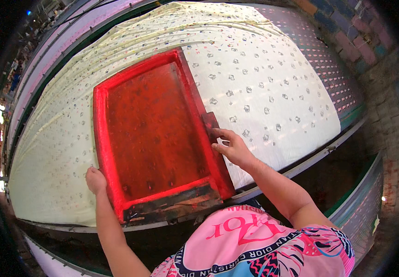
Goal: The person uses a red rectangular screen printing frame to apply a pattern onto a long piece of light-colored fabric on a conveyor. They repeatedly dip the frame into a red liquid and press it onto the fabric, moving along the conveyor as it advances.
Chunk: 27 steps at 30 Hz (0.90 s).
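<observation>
A screen printing frame (pixel 102 134) with red-stained borders lies flat over pale printed cloth (pixel 264 83). Its mesh (pixel 158 134) is dark red, and a dark strip runs along its near end. At the frame's left side, close to the near corner, my left hand (pixel 96 180) is closed against the edge; its fingertips are mostly hidden. On the right side, my right hand (pixel 232 147) grips a small dark block (pixel 210 121) on the frame's edge with bent fingers and thumb. Small dark motifs cover the cloth, fainter on the left.
The cloth lies wrinkled toward the far left of a long table, whose near metal rail (pixel 310 156) runs close to my body. Another patterned table (pixel 361 203) stands at the lower right. A brick wall (pixel 361 34) rises at the far right.
</observation>
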### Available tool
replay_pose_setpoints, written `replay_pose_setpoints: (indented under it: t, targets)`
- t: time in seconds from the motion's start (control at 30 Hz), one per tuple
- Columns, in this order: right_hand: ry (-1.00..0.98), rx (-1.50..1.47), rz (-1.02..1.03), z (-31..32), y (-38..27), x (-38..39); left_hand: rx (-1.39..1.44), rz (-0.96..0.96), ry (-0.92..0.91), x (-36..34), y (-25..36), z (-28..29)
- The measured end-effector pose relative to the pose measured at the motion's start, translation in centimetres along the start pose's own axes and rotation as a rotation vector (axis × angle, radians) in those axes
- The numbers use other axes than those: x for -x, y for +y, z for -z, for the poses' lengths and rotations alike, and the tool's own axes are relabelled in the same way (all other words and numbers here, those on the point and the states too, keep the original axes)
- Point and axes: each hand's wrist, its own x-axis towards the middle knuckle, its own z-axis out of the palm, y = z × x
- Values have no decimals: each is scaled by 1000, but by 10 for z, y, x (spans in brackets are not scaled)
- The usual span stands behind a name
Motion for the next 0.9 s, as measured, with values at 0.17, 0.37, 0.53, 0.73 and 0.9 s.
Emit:
replay_pose_setpoints:
  t: [0.17, 0.37, 0.53, 0.73, 0.9]
  targets:
    - [-50, -117, -65, -8, -30, -14, 153, -31, -64, -19, -35, -22]
    - [13, -126, -121, -15, -41, -15, 372, 41, -173, -23, -32, -24]
    - [21, -133, -75, -13, -57, -6, 535, 98, -254, -34, -45, -39]
    - [39, -29, 67, 18, -90, -5, 934, 325, -370, -29, -24, -27]
    - [164, -8, 135, 100, -67, -22, 1153, 349, -539, 1, 31, -16]
